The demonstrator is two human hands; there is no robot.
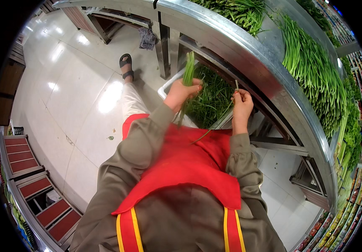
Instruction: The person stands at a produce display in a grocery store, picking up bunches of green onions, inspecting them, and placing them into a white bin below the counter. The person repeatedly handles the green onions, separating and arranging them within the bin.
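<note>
My left hand (182, 93) is closed around a small bunch of long green stalks (188, 71), held upright with their cut ends up and their lower parts hanging over my red apron (193, 157). To its right, my right hand (242, 102) pinches a single thin green stalk (211, 129) between thumb and fingers; its pale end sticks up and its length trails down toward the apron. Below and between both hands is a white-rimmed crate (165, 89) filled with loose green leaves and stalks (212, 100).
A curved metal display counter (262, 56) runs ahead and to the right, bearing heaps of long green stalks (313, 75) and leafy greens (352, 126). Under it are metal legs and a grey cloth (147, 38). Red-panelled shelving (22, 152) stands at the left. A leaf scrap (110, 138) lies on the tiles.
</note>
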